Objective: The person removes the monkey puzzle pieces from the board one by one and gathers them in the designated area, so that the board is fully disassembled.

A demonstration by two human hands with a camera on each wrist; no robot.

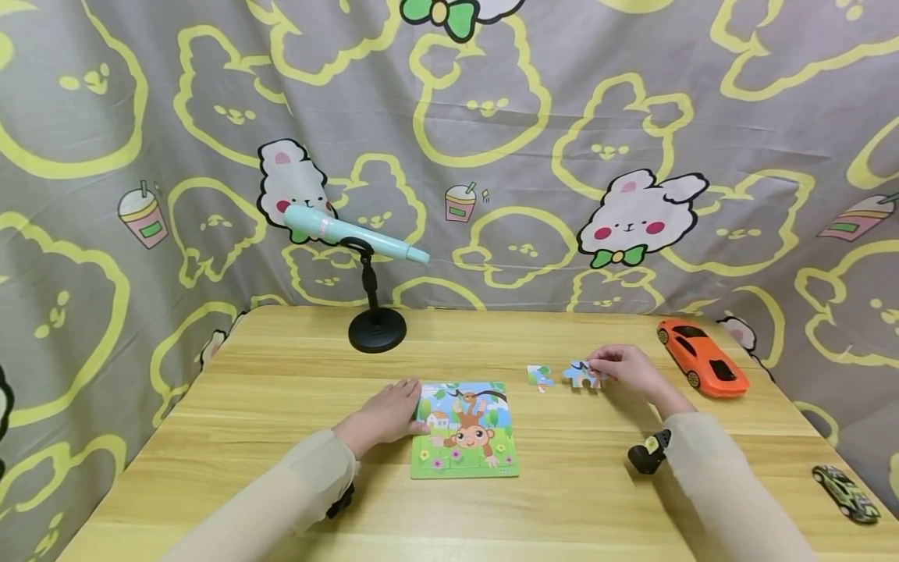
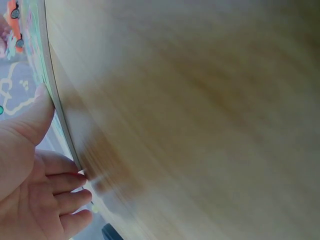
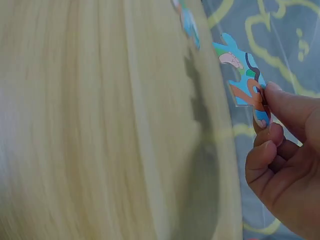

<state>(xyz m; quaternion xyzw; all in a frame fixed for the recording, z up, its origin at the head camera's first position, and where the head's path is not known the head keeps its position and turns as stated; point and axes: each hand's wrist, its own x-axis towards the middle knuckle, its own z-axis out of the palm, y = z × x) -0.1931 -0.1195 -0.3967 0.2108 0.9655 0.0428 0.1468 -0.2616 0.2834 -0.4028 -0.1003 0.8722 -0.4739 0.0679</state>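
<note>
A square jigsaw puzzle (image 1: 463,429) with a monkey picture and a green lower border lies on the table. My left hand (image 1: 385,414) rests along its left edge, fingers extended. In the left wrist view the thumb (image 2: 37,117) touches the puzzle's edge and the fingertips lie by its corner. To the puzzle's right, my right hand (image 1: 628,371) pinches a jigsaw piece (image 3: 245,75) between thumb and fingers. That piece is blue with brown and green parts, held tilted up in the right wrist view. Left of it, a second jigsaw piece (image 1: 540,378) lies on the wood.
An orange toy car (image 1: 702,357) stands at the back right, and a small camouflage-patterned toy car (image 1: 846,494) near the right edge. A light-blue microphone (image 1: 358,234) sits on a black stand (image 1: 377,329) at the back left. Behind the table (image 1: 316,390) hangs a patterned grey curtain (image 1: 492,179).
</note>
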